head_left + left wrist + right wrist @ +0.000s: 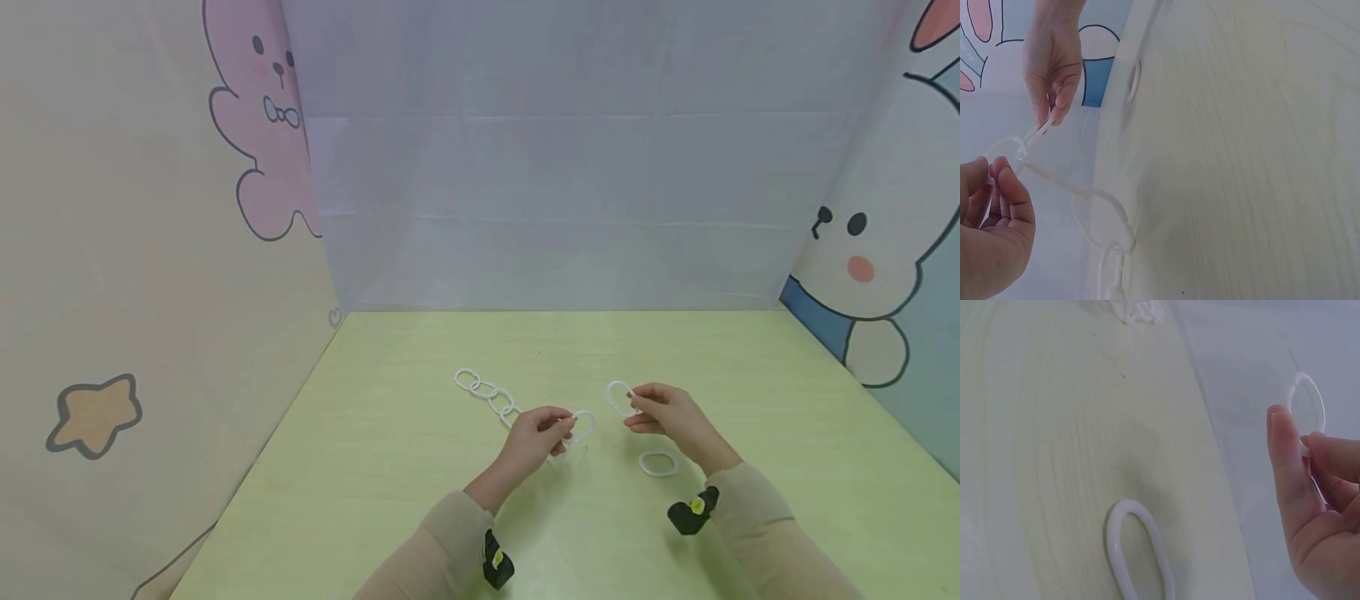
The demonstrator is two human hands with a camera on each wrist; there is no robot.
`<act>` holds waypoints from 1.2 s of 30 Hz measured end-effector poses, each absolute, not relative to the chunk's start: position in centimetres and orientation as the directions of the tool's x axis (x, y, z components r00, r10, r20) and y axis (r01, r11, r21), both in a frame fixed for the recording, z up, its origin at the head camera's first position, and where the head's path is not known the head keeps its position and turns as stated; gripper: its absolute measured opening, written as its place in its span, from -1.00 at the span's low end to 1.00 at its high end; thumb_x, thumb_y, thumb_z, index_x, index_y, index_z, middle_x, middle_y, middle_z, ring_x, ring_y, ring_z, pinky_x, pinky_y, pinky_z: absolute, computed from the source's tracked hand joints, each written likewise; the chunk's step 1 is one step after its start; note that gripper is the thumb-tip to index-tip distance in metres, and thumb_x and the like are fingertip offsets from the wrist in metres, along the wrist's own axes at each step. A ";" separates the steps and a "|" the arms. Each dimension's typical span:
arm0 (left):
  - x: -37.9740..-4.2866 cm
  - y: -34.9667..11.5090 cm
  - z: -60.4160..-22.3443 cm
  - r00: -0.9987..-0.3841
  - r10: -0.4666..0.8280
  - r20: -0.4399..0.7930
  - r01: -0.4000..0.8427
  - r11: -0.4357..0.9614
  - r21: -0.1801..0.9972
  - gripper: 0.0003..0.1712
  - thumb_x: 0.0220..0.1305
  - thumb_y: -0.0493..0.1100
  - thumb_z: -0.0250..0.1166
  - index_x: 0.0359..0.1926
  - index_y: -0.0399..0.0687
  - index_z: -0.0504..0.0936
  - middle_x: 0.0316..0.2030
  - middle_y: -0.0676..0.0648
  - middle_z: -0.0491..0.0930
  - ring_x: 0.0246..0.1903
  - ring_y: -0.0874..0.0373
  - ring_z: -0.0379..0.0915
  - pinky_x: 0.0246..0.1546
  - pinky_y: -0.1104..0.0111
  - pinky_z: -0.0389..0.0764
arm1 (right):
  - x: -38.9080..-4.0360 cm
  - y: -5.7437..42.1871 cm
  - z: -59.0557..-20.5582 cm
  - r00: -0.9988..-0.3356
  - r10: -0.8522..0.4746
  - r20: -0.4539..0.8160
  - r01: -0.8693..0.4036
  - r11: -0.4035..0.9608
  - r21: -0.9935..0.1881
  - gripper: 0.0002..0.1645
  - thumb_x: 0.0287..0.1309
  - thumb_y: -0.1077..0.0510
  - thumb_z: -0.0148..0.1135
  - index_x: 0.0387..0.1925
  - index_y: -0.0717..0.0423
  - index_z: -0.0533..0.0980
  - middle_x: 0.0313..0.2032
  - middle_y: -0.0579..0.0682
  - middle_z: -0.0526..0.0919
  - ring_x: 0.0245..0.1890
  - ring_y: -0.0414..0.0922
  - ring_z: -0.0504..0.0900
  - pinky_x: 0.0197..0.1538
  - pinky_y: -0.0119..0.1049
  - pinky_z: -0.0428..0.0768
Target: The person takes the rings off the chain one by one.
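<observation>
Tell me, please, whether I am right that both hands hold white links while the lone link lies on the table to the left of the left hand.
Only the side is wrong: the head view shows the lone link lying on the table to the right of the left hand, not to its left.

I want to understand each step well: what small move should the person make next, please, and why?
Probably the right hand should bring its white chain link to the end link held by the left hand and hook it on: the two are apart, while the links beyond already join as a chain.
</observation>
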State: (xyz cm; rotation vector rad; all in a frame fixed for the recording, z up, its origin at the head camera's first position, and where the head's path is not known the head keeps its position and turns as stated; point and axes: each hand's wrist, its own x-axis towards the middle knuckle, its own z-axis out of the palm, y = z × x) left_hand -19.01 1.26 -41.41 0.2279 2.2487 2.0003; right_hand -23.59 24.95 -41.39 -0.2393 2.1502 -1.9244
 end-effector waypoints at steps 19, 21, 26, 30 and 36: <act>-19.1 1.1 -41.4 -0.979 0.205 0.002 0.026 0.116 0.993 -0.73 0.26 -0.18 0.20 -0.15 -0.33 0.58 -0.48 -0.02 0.56 -0.61 0.28 0.38 -0.53 0.47 0.48 | -24.0 26.1 -42.6 -0.962 -0.241 -0.127 0.095 0.138 -0.986 -0.50 0.34 0.24 -0.05 0.10 0.61 0.14 -0.17 0.34 0.48 -0.38 -0.16 0.62 -0.24 -0.32 0.59; -19.1 1.1 -41.4 -0.979 0.204 0.000 0.024 0.117 0.993 -0.73 0.26 -0.18 0.20 -0.15 -0.34 0.58 -0.48 -0.02 0.56 -0.61 0.28 0.38 -0.53 0.48 0.48 | -24.1 26.1 -42.8 -0.963 -0.235 -0.130 0.099 0.139 -0.985 -0.50 0.34 0.25 -0.06 0.10 0.61 0.14 -0.16 0.36 0.47 -0.39 -0.16 0.62 -0.24 -0.32 0.59; -19.1 1.1 -41.4 -0.979 0.203 -0.003 0.022 0.120 0.993 -0.71 0.27 -0.18 0.20 -0.13 -0.36 0.57 -0.48 -0.01 0.56 -0.60 0.29 0.38 -0.53 0.48 0.48 | -24.2 26.4 -43.3 -0.965 -0.222 -0.141 0.111 0.140 -0.984 -0.50 0.34 0.24 -0.05 0.10 0.61 0.15 -0.15 0.37 0.46 -0.40 -0.17 0.62 -0.25 -0.32 0.59; -19.0 1.0 -41.4 -0.979 0.202 0.002 0.026 0.117 0.993 -0.72 0.27 -0.19 0.20 -0.13 -0.36 0.57 -0.49 -0.02 0.56 -0.61 0.28 0.38 -0.53 0.47 0.48 | -24.2 26.7 -43.6 -0.964 -0.220 -0.147 0.118 0.141 -0.983 -0.49 0.33 0.24 -0.03 0.10 0.62 0.14 -0.17 0.34 0.48 -0.40 -0.17 0.62 -0.25 -0.32 0.59; -18.9 1.0 -41.2 -0.980 0.200 0.011 0.034 0.113 0.993 -0.75 0.26 -0.20 0.20 -0.15 -0.33 0.59 -0.50 -0.01 0.55 -0.62 0.29 0.37 -0.54 0.46 0.48 | -24.2 27.0 -44.0 -0.963 -0.214 -0.164 0.130 0.166 -0.978 -0.51 0.32 0.26 -0.03 0.08 0.63 0.16 -0.26 0.22 0.53 -0.42 -0.17 0.62 -0.27 -0.33 0.59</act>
